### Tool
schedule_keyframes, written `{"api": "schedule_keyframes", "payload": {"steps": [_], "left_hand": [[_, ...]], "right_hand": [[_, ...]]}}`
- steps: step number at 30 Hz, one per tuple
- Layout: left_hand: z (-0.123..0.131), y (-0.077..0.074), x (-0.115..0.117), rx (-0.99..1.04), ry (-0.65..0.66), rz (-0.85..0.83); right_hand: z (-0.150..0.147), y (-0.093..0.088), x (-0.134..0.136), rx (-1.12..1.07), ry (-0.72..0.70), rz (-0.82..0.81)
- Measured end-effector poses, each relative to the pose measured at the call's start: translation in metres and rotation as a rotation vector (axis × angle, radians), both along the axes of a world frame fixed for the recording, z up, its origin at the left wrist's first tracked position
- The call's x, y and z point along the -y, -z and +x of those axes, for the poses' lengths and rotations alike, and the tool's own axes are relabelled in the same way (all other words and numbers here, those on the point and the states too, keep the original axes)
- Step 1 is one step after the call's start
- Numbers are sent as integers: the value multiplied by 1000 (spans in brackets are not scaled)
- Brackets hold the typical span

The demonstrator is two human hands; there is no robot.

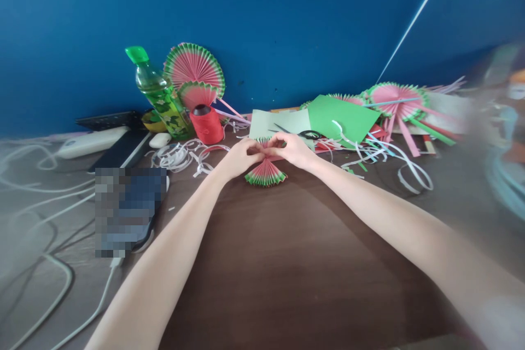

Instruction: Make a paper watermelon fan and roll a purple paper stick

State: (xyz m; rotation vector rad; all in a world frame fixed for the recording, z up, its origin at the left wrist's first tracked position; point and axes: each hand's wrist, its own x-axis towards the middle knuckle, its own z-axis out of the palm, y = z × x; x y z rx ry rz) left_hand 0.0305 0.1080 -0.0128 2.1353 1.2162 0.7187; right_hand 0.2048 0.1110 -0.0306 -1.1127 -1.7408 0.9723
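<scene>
A pleated paper fan (266, 173), pink in the middle with a green zigzag edge, is spread out both toward me and away from me. My left hand (246, 154) pinches its narrow centre from the left. From the right, my right hand (290, 150) closes its fingertips on the same centre, close to the left ones. The fingers cover the middle of the fan. Just behind the hands, scissors (309, 134) with dark handles lie on a pale green sheet (258, 120).
Finished fans (194, 68) lean on the blue wall beside a green-capped bottle (158, 93) and a red spool (208, 124). Right of centre are a green sheet (342, 120), another fan (397, 101) and paper strips (414, 175). A phone (131, 210) and white cables lie left.
</scene>
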Motion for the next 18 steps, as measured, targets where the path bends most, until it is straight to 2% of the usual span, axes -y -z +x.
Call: {"api": "schedule_keyframes", "payload": {"steps": [8,18], "left_hand": [[-1,1,-2,35,13,-14],[2,0,1,40,-20,-27]], "right_hand": [[1,1,-1,86,17,70],[-2,5,-1,-25,-9,27]]}}
